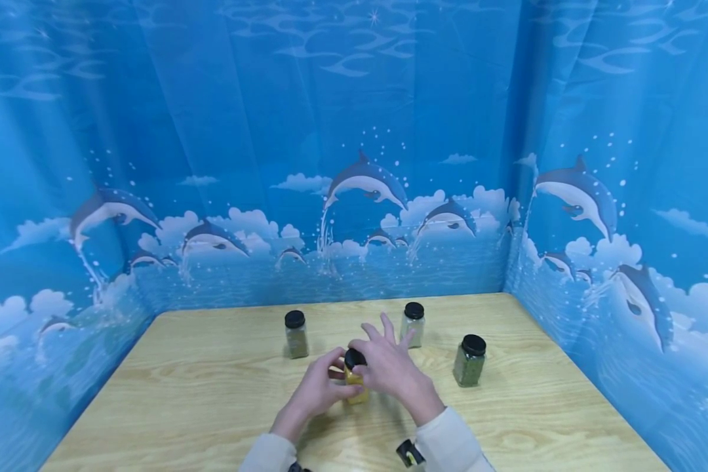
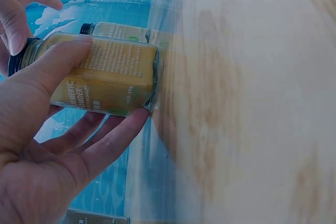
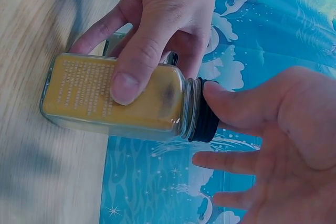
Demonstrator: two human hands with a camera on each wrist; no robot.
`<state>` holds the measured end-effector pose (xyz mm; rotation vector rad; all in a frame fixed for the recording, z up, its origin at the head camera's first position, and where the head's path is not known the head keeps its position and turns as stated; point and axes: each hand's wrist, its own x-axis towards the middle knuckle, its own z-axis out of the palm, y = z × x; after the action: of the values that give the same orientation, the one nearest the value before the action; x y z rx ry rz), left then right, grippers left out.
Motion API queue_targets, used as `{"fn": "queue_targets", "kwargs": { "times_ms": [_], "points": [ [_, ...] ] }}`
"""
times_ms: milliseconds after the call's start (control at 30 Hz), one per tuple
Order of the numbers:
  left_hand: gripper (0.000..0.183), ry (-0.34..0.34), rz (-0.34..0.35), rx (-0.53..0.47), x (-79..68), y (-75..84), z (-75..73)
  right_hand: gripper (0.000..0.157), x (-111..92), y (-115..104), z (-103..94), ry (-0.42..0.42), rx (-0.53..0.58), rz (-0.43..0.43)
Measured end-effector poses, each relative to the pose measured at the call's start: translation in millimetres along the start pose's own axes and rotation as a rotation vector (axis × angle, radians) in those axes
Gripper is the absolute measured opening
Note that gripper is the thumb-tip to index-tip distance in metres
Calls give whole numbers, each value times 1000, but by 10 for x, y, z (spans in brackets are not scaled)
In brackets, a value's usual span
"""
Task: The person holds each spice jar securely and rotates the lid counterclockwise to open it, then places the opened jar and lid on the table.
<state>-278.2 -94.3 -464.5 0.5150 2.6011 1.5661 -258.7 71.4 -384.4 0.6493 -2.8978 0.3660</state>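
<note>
A square glass jar of turmeric powder (image 1: 357,395), yellow and with a printed label, stands upright on the table in front of me. My left hand (image 1: 320,388) grips its body, the thumb across one face, as the left wrist view shows. At the top, my right hand (image 1: 391,368) pinches the black lid (image 3: 206,124). The right thumb presses the lid's rim, while other fingers of that hand are spread away from the jar. In the right wrist view the lid sits on the threaded neck. The lid's far side is hidden.
Three more black-lidded jars stand on the wooden table (image 1: 153,393): a grey-brown one (image 1: 297,341) at the back left, a pale one (image 1: 415,328) behind my right hand, and a green one (image 1: 468,367) to the right. A dolphin-print curtain (image 1: 259,164) surrounds the table's back and sides.
</note>
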Motion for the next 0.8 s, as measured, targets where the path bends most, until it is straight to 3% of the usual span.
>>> {"fn": "queue_targets", "kwargs": {
  "times_ms": [400, 600, 800],
  "points": [
    [43, -14, -5, -19, -5, -11, 0, 50, -8, 19, -20, -65, 11, -27],
    [41, -18, -18, -17, -11, -10, -2, 57, -11, 38, -24, -35, 22, -40],
    [36, -14, -7, 11, -1, -16, -2, 59, 5, 37, -5, 20, 28, 0]
  ]
}}
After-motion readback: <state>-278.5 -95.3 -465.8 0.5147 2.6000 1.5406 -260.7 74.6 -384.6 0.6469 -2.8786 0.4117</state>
